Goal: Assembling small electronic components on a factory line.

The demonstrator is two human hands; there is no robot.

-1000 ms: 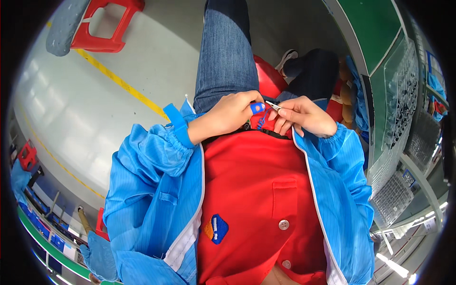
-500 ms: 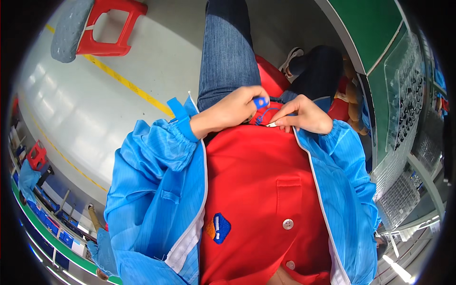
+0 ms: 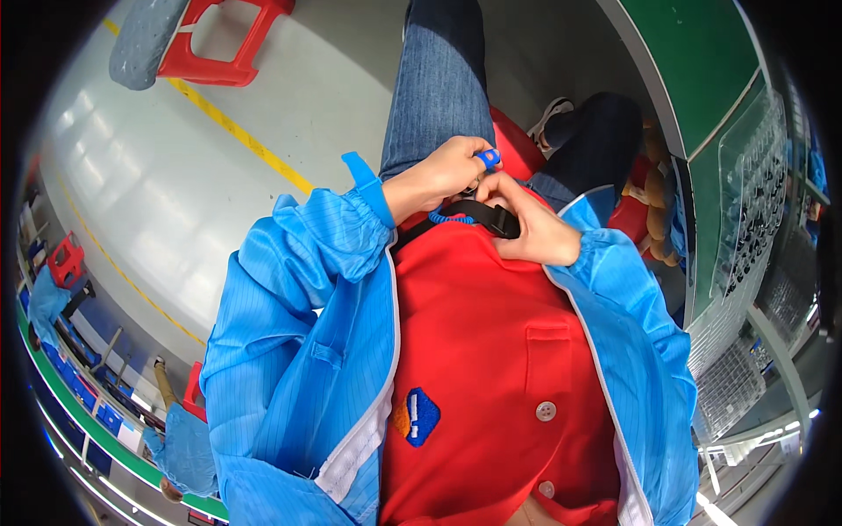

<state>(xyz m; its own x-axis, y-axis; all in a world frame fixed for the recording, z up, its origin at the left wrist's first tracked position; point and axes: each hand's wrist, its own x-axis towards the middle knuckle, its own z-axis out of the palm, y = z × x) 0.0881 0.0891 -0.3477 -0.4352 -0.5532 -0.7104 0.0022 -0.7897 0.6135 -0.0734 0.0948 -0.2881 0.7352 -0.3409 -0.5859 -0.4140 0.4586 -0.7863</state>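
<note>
My left hand (image 3: 449, 168) is in front of my waist, its fingers curled. A small blue piece (image 3: 488, 158) shows at its fingertips; whether it is gripped or worn on a finger is unclear. Around that wrist is a blue wristband (image 3: 373, 188) with its end sticking out. My right hand (image 3: 537, 230) is closed at the waist, its fingers and thumb around the buckle end of a black strap (image 3: 478, 210). A blue coiled cord (image 3: 452, 217) lies against the strap. Where the two hands meet, the fingertips partly hide what is between them.
A red stool (image 3: 232, 53) with a grey cover stands on the floor at upper left, beyond a yellow line (image 3: 241, 136). Along the right runs a green-topped bench (image 3: 693, 61) with a clear tray (image 3: 754, 193) of small dark parts. Another person in blue (image 3: 186, 447) is at lower left.
My right hand has gone from pinching a small pale clip to holding the black strap, which now shows across the waist. Both hands have come closer together.
</note>
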